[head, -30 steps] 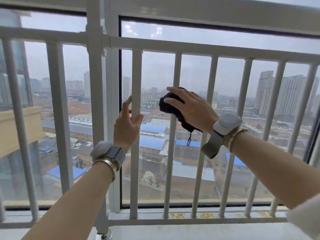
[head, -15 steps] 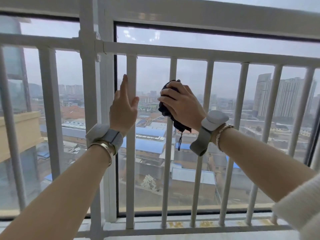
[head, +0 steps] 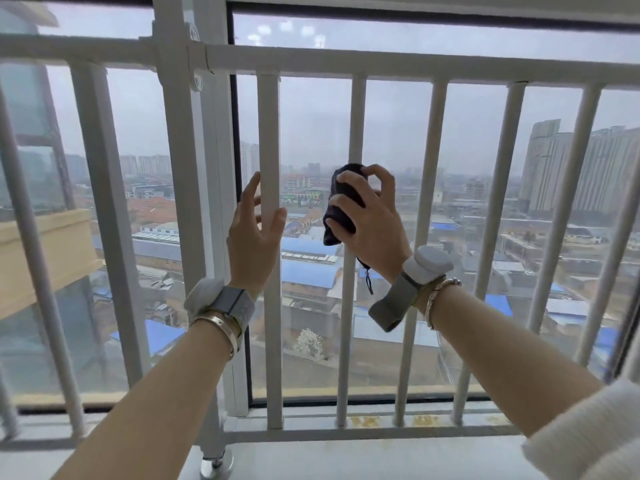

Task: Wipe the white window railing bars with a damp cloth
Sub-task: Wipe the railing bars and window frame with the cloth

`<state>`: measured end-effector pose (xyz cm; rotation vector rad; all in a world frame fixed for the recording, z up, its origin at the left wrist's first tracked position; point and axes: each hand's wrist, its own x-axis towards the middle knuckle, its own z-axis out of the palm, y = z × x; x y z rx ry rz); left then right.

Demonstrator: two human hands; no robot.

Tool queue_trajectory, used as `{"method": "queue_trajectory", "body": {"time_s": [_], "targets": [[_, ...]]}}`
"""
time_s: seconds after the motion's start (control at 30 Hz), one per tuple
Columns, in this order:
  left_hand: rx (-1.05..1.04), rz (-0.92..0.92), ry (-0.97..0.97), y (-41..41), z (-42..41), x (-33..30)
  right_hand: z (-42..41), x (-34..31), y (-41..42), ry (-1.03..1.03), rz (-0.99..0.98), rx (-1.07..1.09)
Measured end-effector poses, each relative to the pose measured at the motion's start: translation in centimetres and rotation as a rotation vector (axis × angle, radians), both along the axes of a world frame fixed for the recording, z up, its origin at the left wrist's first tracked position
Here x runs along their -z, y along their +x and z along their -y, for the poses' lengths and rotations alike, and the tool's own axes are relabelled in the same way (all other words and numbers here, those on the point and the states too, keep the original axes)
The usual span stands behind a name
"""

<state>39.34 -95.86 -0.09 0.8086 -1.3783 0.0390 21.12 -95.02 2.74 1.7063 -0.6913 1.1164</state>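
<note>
A white window railing point(head: 381, 62) with several upright bars spans the view in front of the glass. My right hand point(head: 372, 220) grips a dark cloth point(head: 341, 202) wrapped around a thin upright bar point(head: 356, 126) at about mid-height. A short cord hangs down from the cloth. My left hand point(head: 254, 233) rests with straight fingers against the wider flat bar point(head: 268, 133) just to the left, thumb on the bar's right side. Both wrists wear grey bands and bracelets.
A thick white post point(head: 183, 202) with a metal foot point(head: 216, 465) stands left of my hands. A grey sill point(head: 346, 459) runs along the bottom, with yellowish stains under the bars. More bars continue to the right and left.
My right hand has slid the cloth up the thin bar, then eased slightly lower. My left hand rose along the flat bar. The camera tilted a little.
</note>
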Motion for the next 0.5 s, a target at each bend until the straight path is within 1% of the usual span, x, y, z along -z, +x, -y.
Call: {"method": "queue_trajectory", "body": {"time_s": [0.13,0.23,0.33,0.5], "targets": [[0.055,-0.015,0.055,0.2,-0.1,3.0,0.8,6.5,0.4,0.204,0.179,-0.034],[0.082,-0.031,0.076,0.2,-0.4,5.1,0.3,9.7,1.2,0.283,0.285,-0.084],[0.077,-0.034,0.127,0.2,-0.3,7.6,0.1,13.0,1.6,0.337,0.329,-0.09],[0.105,-0.032,0.223,-0.1,-0.7,11.8,-0.4,20.5,1.8,0.428,0.332,-0.096]]}}
